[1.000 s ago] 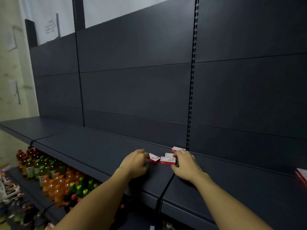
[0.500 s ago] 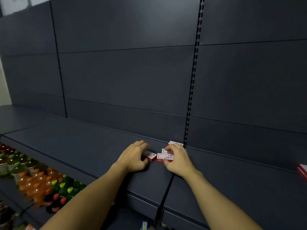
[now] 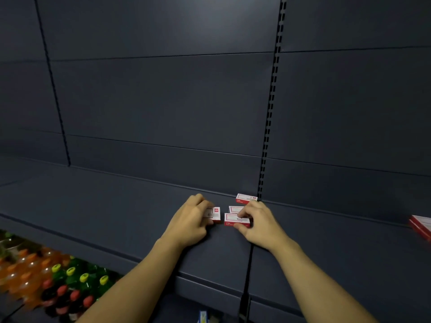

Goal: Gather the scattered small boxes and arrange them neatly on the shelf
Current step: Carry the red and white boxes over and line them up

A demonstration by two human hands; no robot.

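The dark shelf (image 3: pixel 116 217) runs wide across the view, its back wall split by a slotted upright (image 3: pixel 271 108), and the seam between two shelf panels comes forward just under the right hand. On the level below, at lower left, stand bottles (image 3: pixel 46 278) with orange, green and red caps. Far right, at the frame's edge, lies an edge box (image 3: pixel 422 226), well apart from the rest, only partly in view. Both hands work the cluster by the upright. The left hand (image 3: pixel 190 223) has its fingers curled round the left box (image 3: pixel 214 214), pinching it against the shelf. The right hand (image 3: pixel 261 223) grips the front box (image 3: pixel 235 220) between thumb at its near edge and fingertips on top. Just behind that sits the middle box (image 3: pixel 234 209), partly hidden by the fingers, and nearest the wall the back box (image 3: pixel 245 198), turned at a slight angle. The step in hand looks like closing these up into a tidy row. It would go best by sliding rather than lifting: bring the left box to the front box until the short sides meet, keep long edges parallel to the shelf front, then square the angled back box. Light pressure should do; they probably skid easily.
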